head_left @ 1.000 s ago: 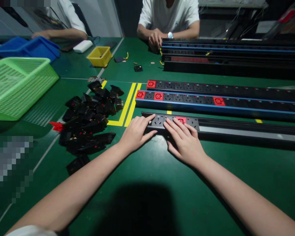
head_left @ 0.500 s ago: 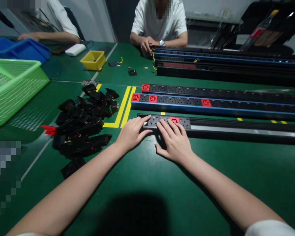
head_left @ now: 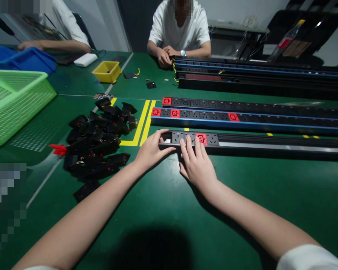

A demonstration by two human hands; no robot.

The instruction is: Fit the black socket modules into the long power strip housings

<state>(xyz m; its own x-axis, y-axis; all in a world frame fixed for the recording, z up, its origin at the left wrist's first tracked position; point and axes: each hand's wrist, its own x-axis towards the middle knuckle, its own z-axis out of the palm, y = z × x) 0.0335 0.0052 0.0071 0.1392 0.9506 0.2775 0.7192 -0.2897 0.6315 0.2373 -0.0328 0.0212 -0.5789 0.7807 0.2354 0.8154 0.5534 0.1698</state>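
Note:
A long black rail (head_left: 270,150) lies across the table, with black socket modules (head_left: 213,140) and a red socket module (head_left: 201,139) seated near its left end. My left hand (head_left: 150,149) grips that end, thumb on the near side and fingers over the far side, beside a gap left of the first black module. My right hand (head_left: 197,159) rests its spread fingertips on the modules and the rail's near edge. Left of my hands lies a heap of loose black modules (head_left: 94,137), with a red piece (head_left: 58,150) at its left side.
Beyond my rail lie a blue-edged socket strip (head_left: 208,122) and a black one (head_left: 242,105). Farther back are more strips (head_left: 242,84), a yellow bin (head_left: 107,73) and a person's hand (head_left: 163,58). A green basket (head_left: 22,101) and blue bins (head_left: 33,60) stand left.
My left hand's index finger has drawn back left from the first module to the rail's end. My right hand's fingers have shifted slightly and uncover more of the red module. The view has shifted slightly.

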